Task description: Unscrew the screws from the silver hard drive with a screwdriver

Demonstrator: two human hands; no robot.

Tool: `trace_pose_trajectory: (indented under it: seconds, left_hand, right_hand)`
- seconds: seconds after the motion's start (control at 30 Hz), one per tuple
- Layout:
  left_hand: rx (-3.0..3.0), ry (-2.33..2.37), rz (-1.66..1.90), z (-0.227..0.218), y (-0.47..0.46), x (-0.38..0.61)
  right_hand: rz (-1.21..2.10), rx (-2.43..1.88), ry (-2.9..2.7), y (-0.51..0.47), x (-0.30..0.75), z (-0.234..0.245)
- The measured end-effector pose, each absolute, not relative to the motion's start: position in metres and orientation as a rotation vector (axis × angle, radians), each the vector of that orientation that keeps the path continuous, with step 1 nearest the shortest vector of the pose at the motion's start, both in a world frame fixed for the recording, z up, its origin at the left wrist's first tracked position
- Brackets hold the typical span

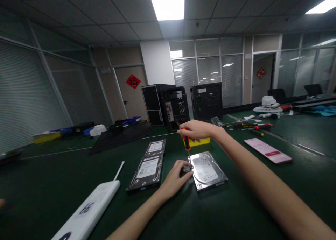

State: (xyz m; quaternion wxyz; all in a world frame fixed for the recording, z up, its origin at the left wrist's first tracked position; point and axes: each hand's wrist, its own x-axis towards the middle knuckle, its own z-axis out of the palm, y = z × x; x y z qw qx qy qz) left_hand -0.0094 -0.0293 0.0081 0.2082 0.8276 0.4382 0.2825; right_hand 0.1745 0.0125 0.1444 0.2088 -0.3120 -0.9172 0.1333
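Dark green tabletop [76,171] spreads beneath both hands. Nearest, to the left of the left fingers and closer to the wearer, lies a long white plastic device [90,206] with dark handwritten marks and a thin white stick at its far end. The left hand [176,180] rests with thumb and index finger bent toward each other, a narrow gap between them, at the left edge of a silver metal hard drive [206,168]; whether they pinch anything small I cannot tell. That drive lies flat, just right of these fingertips. Left of them, two dark-framed hard drives with white labels [148,167] lie one beyond the other.

Above the drive's far left corner, the right hand [195,129] has its fingers closed around the handle of an orange-and-black screwdriver [186,142], whose shaft points down to the drive's left edge, near the left fingertips. Just beyond the right fingers sits a bright yellow object [203,141], partly hidden. Well right of them lies a pink flat phone [268,150]. Farther off, beyond the right hand, stand black computer cases [207,101].
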Motion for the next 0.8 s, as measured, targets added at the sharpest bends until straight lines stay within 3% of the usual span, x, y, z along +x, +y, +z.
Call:
trace_pose_trajectory:
  seconds: [0.13,0.8]
  left_hand:
    - [2.289,1.215,0.800,0.009,-0.030,-0.009]
    - [2.260,1.216,0.767,0.018,-0.030,-0.010]
  right_hand:
    - [0.508,-0.859,-2.571,0.010,0.175,0.146]
    - [0.310,-0.946,-2.491,0.019,0.178,0.144]
